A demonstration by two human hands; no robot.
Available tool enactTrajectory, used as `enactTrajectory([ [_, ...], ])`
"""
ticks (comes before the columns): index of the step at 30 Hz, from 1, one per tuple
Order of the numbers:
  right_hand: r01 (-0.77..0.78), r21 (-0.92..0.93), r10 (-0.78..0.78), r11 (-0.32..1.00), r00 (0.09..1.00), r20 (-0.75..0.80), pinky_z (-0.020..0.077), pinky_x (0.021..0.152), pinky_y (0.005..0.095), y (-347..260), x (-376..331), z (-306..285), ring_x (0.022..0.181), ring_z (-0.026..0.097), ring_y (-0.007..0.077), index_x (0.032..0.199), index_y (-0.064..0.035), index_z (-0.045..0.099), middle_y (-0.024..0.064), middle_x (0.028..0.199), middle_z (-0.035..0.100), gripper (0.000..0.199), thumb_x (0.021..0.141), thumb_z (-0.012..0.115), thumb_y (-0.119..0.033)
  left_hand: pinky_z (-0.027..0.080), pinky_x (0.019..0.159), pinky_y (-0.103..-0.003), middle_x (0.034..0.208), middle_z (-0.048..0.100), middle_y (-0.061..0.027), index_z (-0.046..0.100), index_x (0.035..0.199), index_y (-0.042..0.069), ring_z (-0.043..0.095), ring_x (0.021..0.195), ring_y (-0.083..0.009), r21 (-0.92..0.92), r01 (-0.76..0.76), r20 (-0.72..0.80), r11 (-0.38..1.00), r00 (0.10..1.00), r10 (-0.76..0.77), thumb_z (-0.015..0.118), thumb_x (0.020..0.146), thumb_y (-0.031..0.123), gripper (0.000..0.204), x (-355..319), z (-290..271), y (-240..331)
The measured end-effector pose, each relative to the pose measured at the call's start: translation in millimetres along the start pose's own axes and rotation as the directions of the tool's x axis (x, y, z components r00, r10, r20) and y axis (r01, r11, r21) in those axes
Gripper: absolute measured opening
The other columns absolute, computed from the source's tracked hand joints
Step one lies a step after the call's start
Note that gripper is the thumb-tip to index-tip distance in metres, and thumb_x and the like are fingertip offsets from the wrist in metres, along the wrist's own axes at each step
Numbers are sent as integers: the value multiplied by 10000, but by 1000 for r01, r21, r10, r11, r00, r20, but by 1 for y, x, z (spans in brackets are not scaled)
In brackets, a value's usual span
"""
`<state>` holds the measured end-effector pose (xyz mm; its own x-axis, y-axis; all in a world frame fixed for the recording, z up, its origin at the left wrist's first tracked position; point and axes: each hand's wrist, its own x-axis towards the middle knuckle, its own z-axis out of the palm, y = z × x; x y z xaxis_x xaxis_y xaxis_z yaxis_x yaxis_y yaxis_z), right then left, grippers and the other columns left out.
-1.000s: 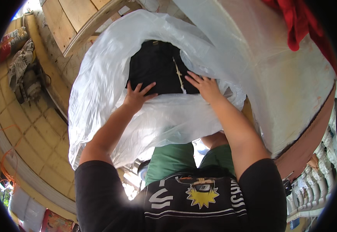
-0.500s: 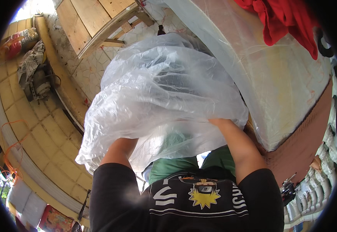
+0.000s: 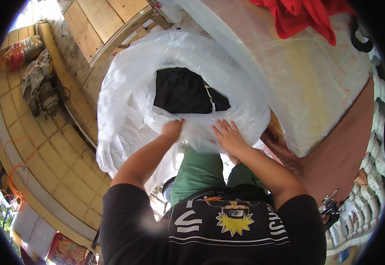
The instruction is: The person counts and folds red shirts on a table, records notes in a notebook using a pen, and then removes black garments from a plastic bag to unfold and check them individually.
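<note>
A large clear plastic bag (image 3: 126, 84) spreads in front of my legs, its mouth wide apart at the top. Black cloth (image 3: 179, 92) shows inside, with a thin pale strip along its right part. My left hand (image 3: 173, 129), a little blurred, is closed on the plastic at the near side of the mouth. To its right, my right hand (image 3: 231, 138) lies with fingers stretched out on the plastic, palm down. The bag's lower part hangs in loose folds toward the left.
A wooden slatted table (image 3: 104, 22) stands beyond the bag. Plastic-covered padding (image 3: 307, 88) fills the right, with red cloth (image 3: 302, 17) on it. At left runs a yellow tiled ledge (image 3: 46, 150) holding a dusty motor-like machine (image 3: 46, 99) and an orange cord (image 3: 18, 181).
The bag's mouth has come apart, baring the black cloth. Both hands, earlier partly hidden at the plastic, now show on its near edge; the right one has spread its fingers.
</note>
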<state>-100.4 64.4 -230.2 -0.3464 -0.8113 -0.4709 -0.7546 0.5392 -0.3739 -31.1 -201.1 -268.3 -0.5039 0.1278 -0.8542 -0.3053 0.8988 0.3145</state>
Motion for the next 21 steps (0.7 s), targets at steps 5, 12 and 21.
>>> enactTrajectory([
  [5,-16,80,14,997,1000,27,207,1034,549,-15,15,-25,1307,285,338,1277,-57,448,194,1382,340,507,790,519,-177,371,912,-469,1214,487,-79,336,1331,127,470,1135,-255,397,88,-104,914,993,-50,464,837,123,510,-8,29,15],
  [12,0,559,-130,829,973,193,422,897,406,-19,-67,-183,1085,522,308,1270,-80,459,148,1193,532,565,775,622,-296,389,960,-443,1315,447,-169,214,1395,34,473,1178,-310,437,64,289,897,935,-207,597,794,335,773,-38,-63,36],
  [21,-316,629,692,710,482,-538,422,862,446,86,-294,-242,1016,528,345,1200,-94,520,167,1074,581,435,820,550,-303,444,889,-376,1210,531,-196,378,1325,21,559,1054,-300,164,-214,-114,963,966,234,637,787,263,644,-94,-168,208],
])
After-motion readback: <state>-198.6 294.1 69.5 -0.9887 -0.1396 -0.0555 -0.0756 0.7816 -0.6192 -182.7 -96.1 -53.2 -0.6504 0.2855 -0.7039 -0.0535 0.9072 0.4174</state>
